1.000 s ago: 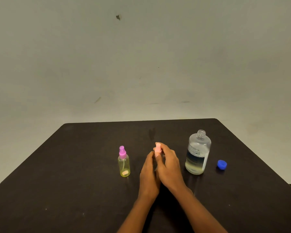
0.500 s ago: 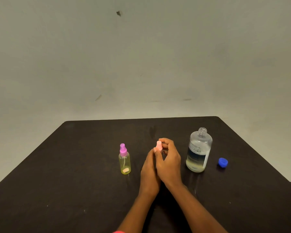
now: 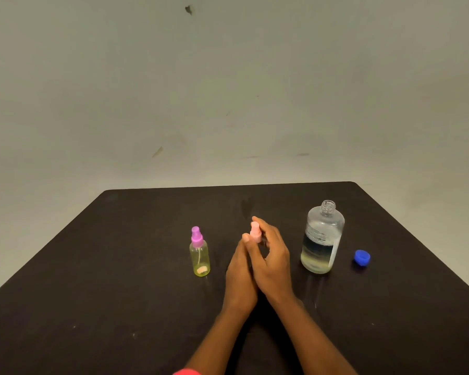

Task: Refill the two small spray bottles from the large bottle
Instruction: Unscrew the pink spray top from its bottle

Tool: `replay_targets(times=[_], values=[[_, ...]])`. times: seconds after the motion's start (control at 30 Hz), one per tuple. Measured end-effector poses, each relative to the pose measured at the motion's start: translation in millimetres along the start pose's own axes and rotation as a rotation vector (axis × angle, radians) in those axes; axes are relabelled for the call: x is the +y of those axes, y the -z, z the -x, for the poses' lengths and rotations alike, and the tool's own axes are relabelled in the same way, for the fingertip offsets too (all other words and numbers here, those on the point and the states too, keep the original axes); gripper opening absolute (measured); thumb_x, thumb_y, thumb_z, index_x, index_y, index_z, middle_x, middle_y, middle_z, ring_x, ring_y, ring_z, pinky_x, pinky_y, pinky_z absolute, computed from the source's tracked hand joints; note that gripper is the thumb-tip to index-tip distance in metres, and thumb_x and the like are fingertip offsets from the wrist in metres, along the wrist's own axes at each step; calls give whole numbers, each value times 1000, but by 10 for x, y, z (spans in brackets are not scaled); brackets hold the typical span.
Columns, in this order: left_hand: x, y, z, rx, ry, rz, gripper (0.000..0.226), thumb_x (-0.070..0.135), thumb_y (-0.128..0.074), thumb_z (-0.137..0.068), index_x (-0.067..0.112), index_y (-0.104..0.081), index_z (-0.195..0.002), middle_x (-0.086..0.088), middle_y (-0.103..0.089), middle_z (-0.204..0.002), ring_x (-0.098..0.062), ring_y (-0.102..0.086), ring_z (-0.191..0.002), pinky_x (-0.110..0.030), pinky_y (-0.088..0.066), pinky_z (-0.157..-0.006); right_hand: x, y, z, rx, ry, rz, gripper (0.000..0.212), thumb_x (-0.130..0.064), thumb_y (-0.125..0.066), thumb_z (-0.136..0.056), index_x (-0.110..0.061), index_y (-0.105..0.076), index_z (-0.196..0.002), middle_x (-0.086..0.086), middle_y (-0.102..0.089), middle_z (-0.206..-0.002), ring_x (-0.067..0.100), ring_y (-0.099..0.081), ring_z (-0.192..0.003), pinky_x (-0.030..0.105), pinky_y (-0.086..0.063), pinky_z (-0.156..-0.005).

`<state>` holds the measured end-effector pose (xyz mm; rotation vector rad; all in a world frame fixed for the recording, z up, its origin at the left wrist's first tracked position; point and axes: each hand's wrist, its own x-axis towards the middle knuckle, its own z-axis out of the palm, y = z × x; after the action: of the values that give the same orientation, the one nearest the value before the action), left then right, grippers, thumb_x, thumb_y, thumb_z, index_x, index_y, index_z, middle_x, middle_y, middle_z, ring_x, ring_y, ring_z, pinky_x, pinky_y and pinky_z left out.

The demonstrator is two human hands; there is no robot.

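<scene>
Our right hand (image 3: 271, 259) has opened up a little since a moment ago: its fingers (image 3: 266, 228) now stretch out past the pink spray top (image 3: 255, 232) (before, they curled around it). Our left hand (image 3: 240, 272) has its thumb tip up against that top now.
</scene>
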<state>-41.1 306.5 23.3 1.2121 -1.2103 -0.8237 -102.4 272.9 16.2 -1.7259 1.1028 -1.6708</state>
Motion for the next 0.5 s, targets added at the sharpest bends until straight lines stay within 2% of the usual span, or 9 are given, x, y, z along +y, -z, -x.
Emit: replay_targets(times=[0.1, 0.2, 0.33, 0.43, 0.5], values=[[45, -10, 3, -1, 75, 123, 29, 41, -36, -100, 39, -65, -101, 14, -70, -99, 1, -65, -94, -14, -50, -72, -10, -21, -30, 59, -6, -22, 32, -16, -70, -87, -24, -64, -118, -7, -55, -107, 3, -58, -99, 9, -45, -79], [68, -18, 5, 1, 55, 126, 30, 33, -34, -103, 39, -64, -102, 17, -70, -97, 1, -65, -93, -11, -48, -69, 5, -19, -44, 87, -3, 6, 31, -12, -69, -88, -25, -66, -116, -6, -55, -100, 0, -58, -93, 7, -44, -75], [52, -1, 2, -6, -17, 5, 27, 28, -38, -102, 50, -54, -100, 28, -65, -98, 5, -62, -93, -9, -47, -71, 17, -10, -14, 69, 1, 36, 32, -12, -60, -94, -19, -60, -125, -12, -59, -107, -5, -57, -102, 6, -43, -82], [-4, 3, -21, -3, -63, -115, 27, 29, -43, -100, 56, -48, -102, 31, -62, -100, 6, -61, -95, -9, -47, -75, 18, -15, 9, 45, -26, 15, 31, -19, -53, -98, -21, -56, -128, -12, -63, -117, -2, -58, -109, 15, -47, -92], [-36, 2, -37, 6, -71, -136, 28, 30, -44, -100, 58, -47, -103, 31, -61, -101, 7, -60, -96, -9, -47, -76, 15, -13, 14, 34, -31, 9, 29, -25, -49, -98, -23, -57, -126, -8, -65, -116, 1, -60, -108, 20, -49, -93]])
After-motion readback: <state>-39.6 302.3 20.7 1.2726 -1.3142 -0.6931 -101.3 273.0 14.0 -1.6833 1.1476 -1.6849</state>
